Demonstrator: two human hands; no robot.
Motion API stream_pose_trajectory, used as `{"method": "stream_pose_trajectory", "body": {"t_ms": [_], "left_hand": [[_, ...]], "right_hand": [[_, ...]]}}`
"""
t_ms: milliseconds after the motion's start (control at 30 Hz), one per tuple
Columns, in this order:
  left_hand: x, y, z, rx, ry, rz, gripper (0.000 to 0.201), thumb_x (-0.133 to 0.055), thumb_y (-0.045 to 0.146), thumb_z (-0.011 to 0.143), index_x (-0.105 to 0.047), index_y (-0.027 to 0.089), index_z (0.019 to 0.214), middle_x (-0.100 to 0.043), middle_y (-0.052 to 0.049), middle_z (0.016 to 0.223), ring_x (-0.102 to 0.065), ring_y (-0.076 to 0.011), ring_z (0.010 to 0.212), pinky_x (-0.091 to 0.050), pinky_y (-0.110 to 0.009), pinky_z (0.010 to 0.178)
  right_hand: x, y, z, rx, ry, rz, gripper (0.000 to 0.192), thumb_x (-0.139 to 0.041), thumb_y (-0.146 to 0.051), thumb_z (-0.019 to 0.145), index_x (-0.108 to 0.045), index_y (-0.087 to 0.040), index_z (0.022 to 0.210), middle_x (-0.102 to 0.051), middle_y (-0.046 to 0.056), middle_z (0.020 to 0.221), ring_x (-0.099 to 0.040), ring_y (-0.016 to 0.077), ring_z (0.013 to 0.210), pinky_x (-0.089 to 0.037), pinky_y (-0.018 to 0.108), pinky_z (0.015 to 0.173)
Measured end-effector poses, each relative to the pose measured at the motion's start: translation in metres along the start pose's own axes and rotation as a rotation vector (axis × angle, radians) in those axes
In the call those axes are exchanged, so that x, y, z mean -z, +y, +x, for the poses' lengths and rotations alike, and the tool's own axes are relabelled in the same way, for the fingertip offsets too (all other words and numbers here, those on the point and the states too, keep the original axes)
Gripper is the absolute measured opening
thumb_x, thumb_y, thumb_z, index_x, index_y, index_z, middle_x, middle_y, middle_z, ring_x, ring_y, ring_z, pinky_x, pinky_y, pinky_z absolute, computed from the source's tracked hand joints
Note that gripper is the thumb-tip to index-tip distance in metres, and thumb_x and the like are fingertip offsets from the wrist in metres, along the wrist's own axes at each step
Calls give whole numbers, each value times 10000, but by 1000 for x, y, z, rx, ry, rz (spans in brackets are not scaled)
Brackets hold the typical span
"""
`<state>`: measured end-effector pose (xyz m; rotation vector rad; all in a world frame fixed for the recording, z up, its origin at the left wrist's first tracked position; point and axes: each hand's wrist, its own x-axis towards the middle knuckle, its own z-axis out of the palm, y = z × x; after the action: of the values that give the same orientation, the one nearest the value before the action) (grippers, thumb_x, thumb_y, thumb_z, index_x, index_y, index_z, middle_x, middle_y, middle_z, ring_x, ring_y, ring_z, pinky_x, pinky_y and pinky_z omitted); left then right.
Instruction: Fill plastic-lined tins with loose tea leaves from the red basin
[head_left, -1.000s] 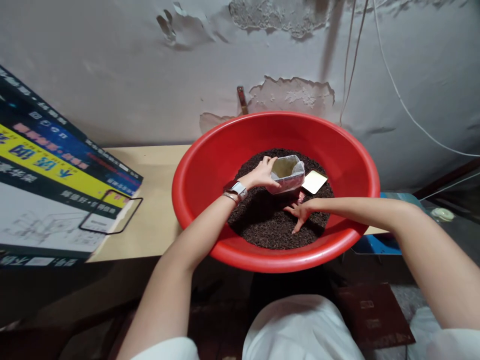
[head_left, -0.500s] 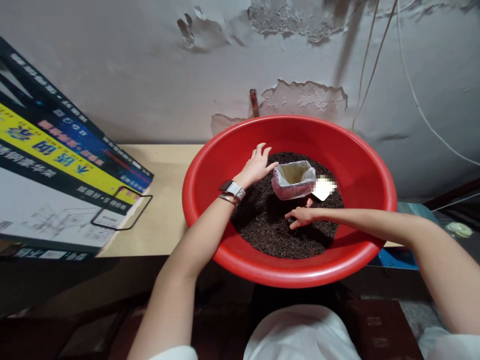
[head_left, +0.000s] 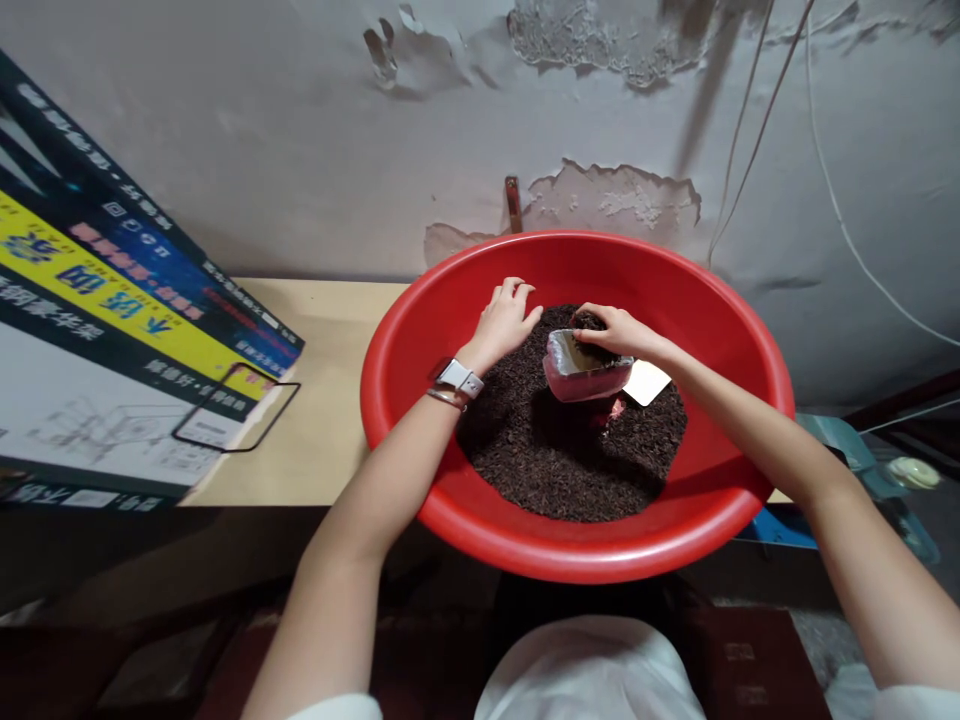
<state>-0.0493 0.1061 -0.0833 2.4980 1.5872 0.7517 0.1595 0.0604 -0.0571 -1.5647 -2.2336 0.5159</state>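
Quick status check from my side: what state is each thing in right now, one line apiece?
Red basin: upright on the table, partly filled with dark loose tea.
Small bag: upright in the tea, mouth open, some tea inside.
Card: lying flat on the tea beside the bag.
Right hand: cupped over the bag's mouth, holding tea.
Left hand: fingers spread on the tea, off the bag.
Printed box: closed, tilted.

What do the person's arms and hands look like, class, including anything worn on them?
Both forearms are bare, with white short sleeves at the bottom edge. The left hand has a watch with a pale strap and a thin bangle at the wrist. The right hand wears nothing visible.
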Motion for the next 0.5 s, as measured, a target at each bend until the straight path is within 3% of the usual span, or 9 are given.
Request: {"method": "stream_pose_trajectory", "body": {"t_ms": [133, 300, 400, 500], "left_hand": [[-2, 6, -2, -7, -83, 54, 351, -437, 323, 980, -588, 153, 1248, -525, -132, 1336, -488, -289, 1243, -449, -461, 1038], [-13, -3, 0, 5, -327, 150, 364, -372, 248, 986, -622, 154, 1234, -589, -144, 1291, -540, -287, 1224, -443, -426, 1041], [-28, -19, -1, 50, -455, 175, 414, -430, 222, 956, -555, 149, 1344, -540, -181, 1364, -529, -319, 1257, -435, -449, 1049], [-46, -38, -9, 112, -517, 172, 615, -587, 318, 894, -421, 187, 1472, -399, -226, 1501, -415, -409, 1356, -412, -570, 1038]], "right_hand": [[-4, 9, 0, -30, 60, -55, 370, -589, -289, 906, -591, -141, 1244, -674, 107, 1196, -618, 207, 1092, -436, 313, 958], [-1, 3, -12, 9, 39, -193, 268, -579, -262, 885, -649, -167, 1125, -671, 98, 1123, -618, 219, 1013, -449, 317, 858], [0, -4, -18, 11, 34, -271, 257, -544, -247, 891, -661, -185, 1111, -646, 97, 1125, -607, 218, 988, -435, 306, 786], [0, -4, -20, 7, 15, -301, 267, -538, -247, 892, -663, -185, 1119, -635, 99, 1129, -603, 209, 946, -418, 297, 742]]}}
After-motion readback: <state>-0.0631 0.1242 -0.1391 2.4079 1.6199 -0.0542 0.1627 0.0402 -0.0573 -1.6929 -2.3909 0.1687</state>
